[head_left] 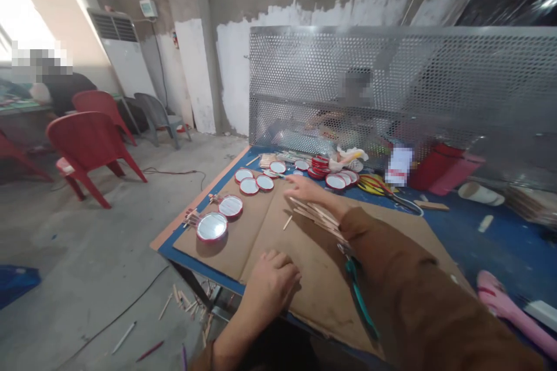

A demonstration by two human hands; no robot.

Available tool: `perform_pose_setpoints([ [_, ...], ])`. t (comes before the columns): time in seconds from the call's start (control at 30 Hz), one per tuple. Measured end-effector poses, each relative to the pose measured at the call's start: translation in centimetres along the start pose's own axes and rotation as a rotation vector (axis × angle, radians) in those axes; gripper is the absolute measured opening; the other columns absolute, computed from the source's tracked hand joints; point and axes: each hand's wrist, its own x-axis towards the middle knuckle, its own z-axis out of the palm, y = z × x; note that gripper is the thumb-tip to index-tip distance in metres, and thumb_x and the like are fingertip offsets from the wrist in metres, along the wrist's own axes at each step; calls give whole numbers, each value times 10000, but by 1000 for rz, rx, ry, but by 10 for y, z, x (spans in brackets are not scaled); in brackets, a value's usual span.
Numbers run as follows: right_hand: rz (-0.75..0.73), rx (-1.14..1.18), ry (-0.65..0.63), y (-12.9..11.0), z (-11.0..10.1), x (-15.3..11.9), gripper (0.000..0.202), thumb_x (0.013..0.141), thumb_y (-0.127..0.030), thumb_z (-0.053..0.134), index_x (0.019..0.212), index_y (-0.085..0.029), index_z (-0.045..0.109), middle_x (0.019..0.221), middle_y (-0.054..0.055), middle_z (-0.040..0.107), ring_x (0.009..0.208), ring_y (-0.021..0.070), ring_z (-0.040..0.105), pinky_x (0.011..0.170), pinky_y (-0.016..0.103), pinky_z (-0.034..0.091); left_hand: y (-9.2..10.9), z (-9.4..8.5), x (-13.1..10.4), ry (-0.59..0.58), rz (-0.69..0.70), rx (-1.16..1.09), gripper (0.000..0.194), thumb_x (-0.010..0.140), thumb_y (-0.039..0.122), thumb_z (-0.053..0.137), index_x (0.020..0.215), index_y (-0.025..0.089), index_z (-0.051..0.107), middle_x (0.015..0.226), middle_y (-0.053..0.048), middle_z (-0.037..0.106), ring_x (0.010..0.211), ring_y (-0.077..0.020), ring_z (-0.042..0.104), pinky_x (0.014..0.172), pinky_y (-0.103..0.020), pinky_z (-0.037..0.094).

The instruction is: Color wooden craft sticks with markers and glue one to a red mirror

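Note:
My right hand point(302, 188) reaches across the cardboard point(270, 226) to the far group of red-rimmed round discs, its fingertips at a small thin item beside a disc point(277, 168); what they grip is too small to tell. Curled fingers of my left hand point(274, 275) rest on the cardboard near its front edge; whether they hold anything is hidden. Under my right forearm lie thin wooden sticks point(315, 215) and teal-handled pliers point(359, 295). At the left, two discs point(212, 226) have sticks attached at their edges.
A perforated metal panel point(300, 81) stands behind the blue table point(500, 249). A pink tool point(500, 298), yellow-handled tool point(369, 184) and cardboard tube point(481, 193) lie to the right. Red chairs point(93, 142) stand left. Two other people are in the background.

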Motion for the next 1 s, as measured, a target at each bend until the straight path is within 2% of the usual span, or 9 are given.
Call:
perform_pose_setpoints([
  [0.1,37,-33,-102,-39,20,50,641,767,-454,678,1320,-170,519,1336,160,559,1181,315,568,944,392,463,0,1,-2,16,-3,-9,189,922,214,520,778,178,637,798,-34,656,751,-174,527,698,-306,385],
  [0.17,73,-57,-159,-52,27,72,707,728,-495,707,1321,-163,510,1355,187,534,1175,340,568,921,405,468,0,1,-3,26,-10,-30,192,928,207,511,784,177,635,795,-32,653,746,-169,521,695,-301,387],
  [0.27,102,-69,-243,-53,29,86,602,695,-460,743,1190,-151,597,1218,157,633,1061,314,627,838,349,489,1,0,-3,33,-12,-54,194,929,195,501,787,176,631,794,-32,651,743,-166,517,696,-300,389],
  [0.33,90,-54,-299,-47,27,88,473,704,-428,746,1073,-149,649,1062,100,701,946,265,663,776,292,488,1,0,-3,25,-21,-63,188,924,191,508,779,174,625,791,-30,648,744,-165,517,693,-299,388],
  [0.4,68,-39,-321,-43,25,86,493,696,-442,758,1076,-147,648,1031,81,709,918,242,665,764,270,483,2,-1,-2,14,-34,-71,177,918,183,518,774,175,620,790,-25,647,744,-162,517,691,-298,387],
  [0.53,28,-58,-257,-51,29,86,931,616,-534,799,1370,-122,438,1340,192,538,1184,314,551,917,342,449,2,0,-2,8,-41,-69,142,900,184,547,775,180,614,806,-17,654,751,-163,520,704,-307,386],
  [0.63,-39,-78,-255,-68,37,91,1024,595,-533,814,1440,-180,356,1413,178,467,1273,320,482,995,359,402,2,3,-3,12,-46,-57,136,890,186,554,765,180,608,798,-18,651,748,-165,520,698,-311,382],
  [0.83,-50,-152,-245,-86,46,91,623,735,-438,732,1269,-180,541,1262,166,545,1160,321,556,938,370,423,1,7,-5,36,-38,-46,133,880,187,571,751,187,606,784,-16,651,735,-164,523,691,-311,376],
  [1.0,-50,-202,-233,-80,38,79,631,680,-322,748,1257,-179,534,1188,131,549,1036,280,586,846,321,449,-1,7,-5,21,-23,-66,143,891,196,552,765,185,619,784,-34,649,742,-171,535,691,-315,390],
])
